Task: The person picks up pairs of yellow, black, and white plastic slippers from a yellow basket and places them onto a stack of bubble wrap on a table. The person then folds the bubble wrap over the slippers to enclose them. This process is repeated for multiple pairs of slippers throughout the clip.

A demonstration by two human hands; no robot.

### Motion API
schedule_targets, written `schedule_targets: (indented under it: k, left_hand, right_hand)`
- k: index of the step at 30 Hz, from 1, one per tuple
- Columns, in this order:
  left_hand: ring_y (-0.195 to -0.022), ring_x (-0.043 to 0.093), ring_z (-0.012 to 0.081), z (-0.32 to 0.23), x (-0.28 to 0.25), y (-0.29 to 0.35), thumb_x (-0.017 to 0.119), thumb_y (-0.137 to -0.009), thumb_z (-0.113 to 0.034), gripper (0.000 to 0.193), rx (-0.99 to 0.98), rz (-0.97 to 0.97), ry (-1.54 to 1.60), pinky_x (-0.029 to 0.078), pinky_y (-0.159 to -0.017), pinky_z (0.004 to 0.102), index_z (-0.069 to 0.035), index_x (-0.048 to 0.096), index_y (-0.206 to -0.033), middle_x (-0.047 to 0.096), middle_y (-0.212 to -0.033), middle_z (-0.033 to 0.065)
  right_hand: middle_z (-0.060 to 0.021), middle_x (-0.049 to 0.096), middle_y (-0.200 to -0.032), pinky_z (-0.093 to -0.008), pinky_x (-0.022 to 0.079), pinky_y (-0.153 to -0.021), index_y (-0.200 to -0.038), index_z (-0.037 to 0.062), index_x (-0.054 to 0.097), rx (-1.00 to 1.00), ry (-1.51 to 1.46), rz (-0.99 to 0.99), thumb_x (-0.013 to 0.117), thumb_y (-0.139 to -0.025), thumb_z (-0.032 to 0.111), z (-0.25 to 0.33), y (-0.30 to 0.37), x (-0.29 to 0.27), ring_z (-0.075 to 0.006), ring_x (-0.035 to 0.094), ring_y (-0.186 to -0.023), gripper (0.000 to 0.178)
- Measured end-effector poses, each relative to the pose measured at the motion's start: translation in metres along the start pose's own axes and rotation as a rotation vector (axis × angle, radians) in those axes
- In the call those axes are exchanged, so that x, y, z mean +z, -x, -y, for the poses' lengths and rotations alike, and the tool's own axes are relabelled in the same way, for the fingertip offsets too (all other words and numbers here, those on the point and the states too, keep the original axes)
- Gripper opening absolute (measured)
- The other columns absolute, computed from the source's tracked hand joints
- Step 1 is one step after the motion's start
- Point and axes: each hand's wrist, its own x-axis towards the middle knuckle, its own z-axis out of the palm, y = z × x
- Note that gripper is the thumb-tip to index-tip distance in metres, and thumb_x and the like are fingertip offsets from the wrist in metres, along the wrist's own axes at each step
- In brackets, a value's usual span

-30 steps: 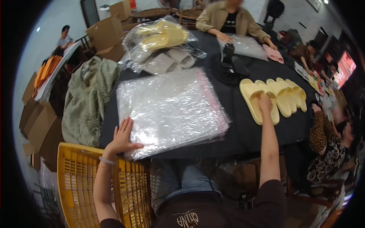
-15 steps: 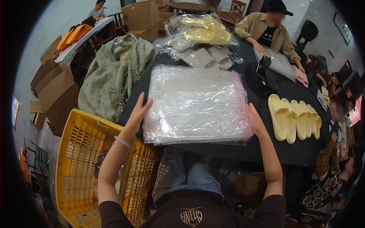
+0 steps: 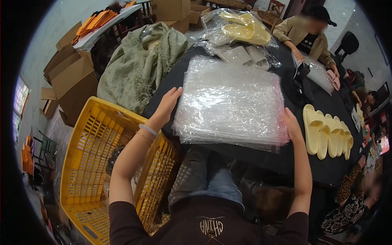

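Stack of clear plastic bags (image 3: 230, 102) set between two open hands

The stack lies flat at the near edge of the black-covered table (image 3: 326, 169), its right side tinged pink and its sheets not quite even along the near side; the left hand (image 3: 166, 107) is open, fingers loosely extended, at the stack's left edge; the right hand (image 3: 292, 124) is open too, fingers straight against the pink edge, and neither is closed around anything.

Right of the right hand stands a row of pale yellow slippers (image 3: 312, 136); beyond the stack lie bagged yellow slippers (image 3: 241, 32), with grey slippers (image 3: 237, 56) just nearer, apparently bagged as well, though glare on the film makes that hard to judge.

To the left, a yellow crate (image 3: 94, 107) stands below the left forearm; a green cloth heap (image 3: 139, 61) sits beyond it, with cardboard boxes (image 3: 71, 85) farther left; at the far right a co-worker in a tan jacket (image 3: 286, 32) has one hand on clear bags and the other at pink slippers (image 3: 334, 79).
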Motion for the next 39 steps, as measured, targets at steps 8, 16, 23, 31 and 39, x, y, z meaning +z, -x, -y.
schedule_targets:
  k: [8, 16, 23, 31, 39]
  left_hand:
    - [-0.131, 0.031, 0.0243, -0.014, 0.029, 0.034, 0.044, -0.096, -0.037, 0.063, -0.109, 0.061, -0.087, 0.027, -0.107, 0.0311, 0.009, 0.028, -0.136, 0.031, -0.142, 0.0194]
    - [-0.134, 0.025, 0.0342, -0.022, 0.026, 0.033, 0.047, -0.093, -0.043, 0.066, -0.326, 0.079, -0.233, 0.027, -0.102, 0.0580, 0.005, 0.031, -0.136, 0.028, -0.144, 0.0215]
    - [-0.114, 0.045, 0.0282, -0.017, 0.011, -0.015, 0.055, -0.086, -0.050, 0.067, -0.407, 0.001, -0.371, 0.041, -0.086, 0.0491, 0.002, 0.045, -0.127, 0.045, -0.127, 0.0143]
    - [-0.090, 0.054, 0.0262, -0.010, 0.013, -0.033, 0.065, -0.080, -0.048, 0.078, -0.331, -0.021, -0.367, 0.044, -0.067, 0.0405, 0.018, 0.046, -0.116, 0.055, -0.103, 0.0224]
    - [-0.081, 0.058, 0.0201, -0.013, 0.026, -0.028, 0.066, -0.082, -0.040, 0.063, -0.148, 0.040, -0.211, 0.046, -0.061, 0.0316, 0.017, 0.054, -0.105, 0.058, -0.099, 0.0187]
  right_hand:
    - [-0.0220, 0.033, -0.142, -0.0289, 0.028, -0.106, -0.138, -0.0129, 0.021, 0.010, 0.149, -0.027, 0.050, -0.094, 0.025, 0.004, -0.014, 0.009, -0.0240, 0.036, -0.130, 0.065]
    - [-0.0089, 0.065, -0.092, -0.0326, 0.043, -0.080, -0.102, -0.0072, 0.058, 0.094, 0.380, -0.004, 0.044, -0.095, 0.036, 0.017, -0.028, 0.010, -0.0200, 0.059, -0.087, 0.046]
    - [-0.0061, 0.057, -0.070, -0.0279, 0.041, -0.058, -0.078, -0.0063, 0.061, 0.046, 0.609, -0.126, 0.054, -0.086, 0.054, 0.007, -0.064, -0.005, -0.0120, 0.051, -0.065, 0.061]
    - [-0.0262, 0.063, -0.079, -0.0387, 0.049, -0.060, -0.086, -0.0193, 0.060, 0.115, 0.704, -0.119, 0.059, -0.075, 0.065, 0.003, -0.079, 0.006, -0.0264, 0.065, -0.070, 0.085]
    - [-0.0282, 0.063, -0.086, -0.0397, 0.050, -0.061, -0.097, -0.0207, 0.057, 0.217, 0.656, -0.015, 0.059, -0.075, 0.064, 0.018, -0.075, 0.007, -0.0295, 0.066, -0.074, 0.088]
